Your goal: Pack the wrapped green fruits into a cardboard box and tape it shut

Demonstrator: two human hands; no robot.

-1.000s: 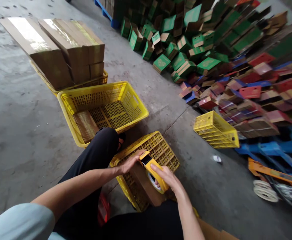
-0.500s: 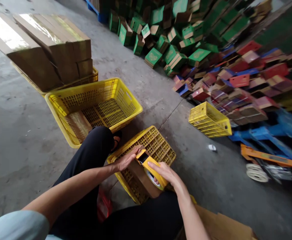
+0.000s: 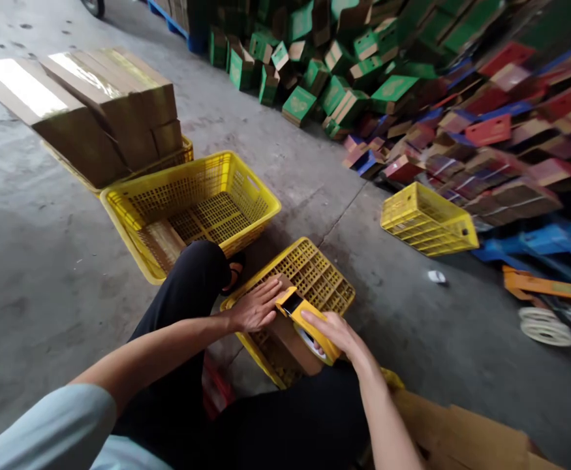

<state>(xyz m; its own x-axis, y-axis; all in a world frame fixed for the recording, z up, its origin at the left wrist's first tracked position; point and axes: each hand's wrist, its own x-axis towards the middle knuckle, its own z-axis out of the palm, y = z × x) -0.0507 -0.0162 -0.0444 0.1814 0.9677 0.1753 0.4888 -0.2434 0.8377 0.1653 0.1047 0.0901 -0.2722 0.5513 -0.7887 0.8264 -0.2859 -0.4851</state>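
Observation:
A brown cardboard box lies on an overturned yellow crate in front of my knees. My left hand rests flat on the box's top, fingers stretched out. My right hand is closed around a yellow tape dispenser, whose front end touches the box next to my left fingers. The tape roll shows below my right fingers.
An upright yellow basket with one flat box in it stands to the left. Behind it, sealed brown cartons sit stacked on another basket. Heaps of green and red boxes fill the right; a second overturned yellow crate and blue pallets lie there.
My hands and the dispenser hold the same pose on the box; the left fingers have spread a little flatter. The view has shifted slightly with my head.

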